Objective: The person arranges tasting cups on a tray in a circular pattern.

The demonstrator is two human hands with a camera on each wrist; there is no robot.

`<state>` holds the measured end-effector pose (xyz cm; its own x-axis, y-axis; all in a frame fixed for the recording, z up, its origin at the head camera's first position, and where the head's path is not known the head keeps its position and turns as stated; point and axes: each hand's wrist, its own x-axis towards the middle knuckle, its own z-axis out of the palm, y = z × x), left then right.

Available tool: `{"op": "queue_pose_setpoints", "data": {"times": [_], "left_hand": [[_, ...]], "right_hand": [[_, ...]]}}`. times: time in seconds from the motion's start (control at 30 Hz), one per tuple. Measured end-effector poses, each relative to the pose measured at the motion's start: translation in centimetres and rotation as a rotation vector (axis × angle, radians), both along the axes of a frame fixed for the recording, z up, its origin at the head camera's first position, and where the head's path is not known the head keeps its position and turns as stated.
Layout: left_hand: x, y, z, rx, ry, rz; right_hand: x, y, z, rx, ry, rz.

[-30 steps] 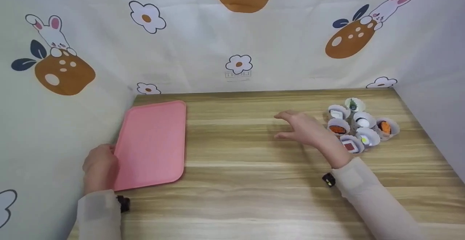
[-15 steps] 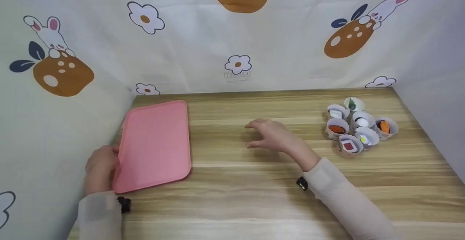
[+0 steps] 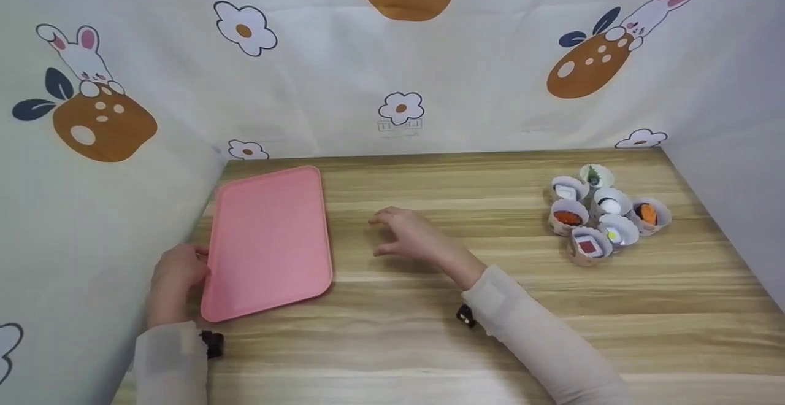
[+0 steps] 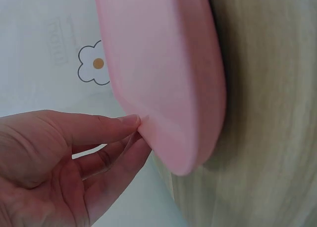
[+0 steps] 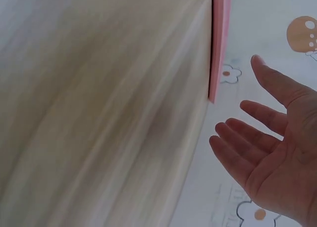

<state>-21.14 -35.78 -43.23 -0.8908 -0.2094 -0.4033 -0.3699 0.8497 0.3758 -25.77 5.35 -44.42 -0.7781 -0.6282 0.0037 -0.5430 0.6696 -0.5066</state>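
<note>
A pink rectangular tray (image 3: 270, 245) lies at the left of the wooden table, slightly turned. My left hand (image 3: 178, 276) pinches its left edge between thumb and fingers; the left wrist view shows the thumb (image 4: 130, 120) on the tray's rim near a rounded corner. Over the table, right of the tray and apart from it, my right hand (image 3: 408, 236) reaches leftward. Its fingers are spread and hold nothing, as the right wrist view shows the bare palm (image 5: 282, 172).
Several paper cups with sushi-like pieces, such as a cup with a red-topped piece (image 3: 589, 246) and one with an orange piece (image 3: 648, 215), cluster at the table's right. Patterned cloth (image 3: 319, 86) walls in the back and sides of the wooden table (image 3: 392, 343).
My right hand has moved left, away from the cups and closer to the tray. The tray has shifted slightly right and turned a little, with my left hand at its edge.
</note>
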Motion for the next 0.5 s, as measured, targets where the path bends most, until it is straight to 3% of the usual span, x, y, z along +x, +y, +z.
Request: {"op": "queue_pose_setpoints", "data": {"times": [0.3,0.5], "left_hand": [[-0.8,1.4,0.2,-0.005,0.022,-0.033],[-1.4,2.3,0.1,-0.035,0.011,-0.031]], "right_hand": [[0.0,-3.7,-1.2,-0.052,-0.077,-0.021],[0.1,-4.8,-1.6,-0.032,-0.072,0.026]]}}
